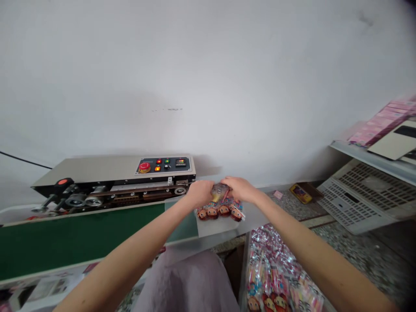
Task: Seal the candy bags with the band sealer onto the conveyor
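Observation:
A clear plastic bag (224, 208) of colourful items with several cartoon doll heads along its near edge lies at the right end of the machine's bed. My left hand (202, 193) pinches the bag's upper left edge, and my right hand (238, 189) pinches its upper right edge. Between them the bag's top looks bunched. Just left of my left hand stands a sealing machine (113, 171) with a red stop button, lit switches and a digital readout. Its green conveyor belt (81, 234) runs off to the left.
Below my right arm a bin (246, 264) holds several similar filled bags. White plastic crates (354, 203) and a small yellow box (300, 193) are on the speckled floor at the right. A shelf (373, 156) carries pink boxes. Behind the machine rises a white wall (208, 78).

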Available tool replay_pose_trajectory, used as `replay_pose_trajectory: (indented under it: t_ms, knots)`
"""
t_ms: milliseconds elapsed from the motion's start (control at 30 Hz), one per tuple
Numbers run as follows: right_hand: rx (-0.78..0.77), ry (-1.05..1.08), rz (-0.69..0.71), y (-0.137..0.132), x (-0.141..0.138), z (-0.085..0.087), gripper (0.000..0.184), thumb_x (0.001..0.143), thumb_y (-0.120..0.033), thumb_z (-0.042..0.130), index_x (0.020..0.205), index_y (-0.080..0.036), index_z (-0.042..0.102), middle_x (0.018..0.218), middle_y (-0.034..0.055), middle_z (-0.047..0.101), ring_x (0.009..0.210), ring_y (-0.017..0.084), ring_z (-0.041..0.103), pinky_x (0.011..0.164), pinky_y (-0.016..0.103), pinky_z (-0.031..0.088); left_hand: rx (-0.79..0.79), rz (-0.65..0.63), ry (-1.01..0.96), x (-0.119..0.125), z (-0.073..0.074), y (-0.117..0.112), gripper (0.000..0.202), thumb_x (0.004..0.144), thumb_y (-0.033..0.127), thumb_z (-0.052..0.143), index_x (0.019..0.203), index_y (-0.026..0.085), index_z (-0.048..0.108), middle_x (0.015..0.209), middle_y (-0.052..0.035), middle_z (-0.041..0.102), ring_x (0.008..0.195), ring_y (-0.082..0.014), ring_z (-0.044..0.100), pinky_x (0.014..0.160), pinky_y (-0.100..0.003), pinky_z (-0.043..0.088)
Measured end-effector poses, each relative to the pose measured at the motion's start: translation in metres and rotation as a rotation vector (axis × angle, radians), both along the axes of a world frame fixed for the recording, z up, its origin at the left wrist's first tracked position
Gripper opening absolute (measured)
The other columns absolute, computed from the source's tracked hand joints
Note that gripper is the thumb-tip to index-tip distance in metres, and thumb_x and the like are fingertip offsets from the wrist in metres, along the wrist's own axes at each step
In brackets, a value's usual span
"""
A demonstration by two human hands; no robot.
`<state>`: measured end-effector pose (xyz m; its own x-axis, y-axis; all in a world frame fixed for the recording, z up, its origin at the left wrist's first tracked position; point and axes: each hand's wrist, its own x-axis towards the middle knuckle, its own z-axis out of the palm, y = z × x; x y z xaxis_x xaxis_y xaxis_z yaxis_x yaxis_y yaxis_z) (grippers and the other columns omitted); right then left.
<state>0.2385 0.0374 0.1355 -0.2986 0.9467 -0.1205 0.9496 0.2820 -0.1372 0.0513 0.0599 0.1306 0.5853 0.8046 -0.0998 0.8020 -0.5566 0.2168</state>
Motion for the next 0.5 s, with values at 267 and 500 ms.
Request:
replay_pose_trajectory:
  t_ms: [267,500]
  knots:
    - [-0.615,0.170,-0.113,0.010,0.041,0.034,0.044,0.066,-0.035,0.080,0.105,-0.022,0.062,0.080,-0.0021,0.072,0.062,0.015,0.066,0.059,0.024,0.050,-0.421,-0.361,-0.081,0.012,0.026,0.040,0.035,0.072,0.030,0.076,0.105,0.021,0.072,0.095,0.0038,0.076,0.088,-0.0183,0.071,0.077,-0.023,0.053]
    - [-0.534,0.083,-0.080,0.054,0.050,-0.009,0.071,0.046,-0.036,0.088,0.111,-0.018,0.067,0.099,0.0020,0.073,0.092,0.023,0.066,0.071,0.026,0.051,-0.437,-0.318,-0.017,0.033,-0.014,0.074,0.039,0.070,0.033,0.080,0.106,0.019,0.073,0.096,-0.0017,0.078,0.084,-0.0217,0.072,0.073,-0.029,0.056]
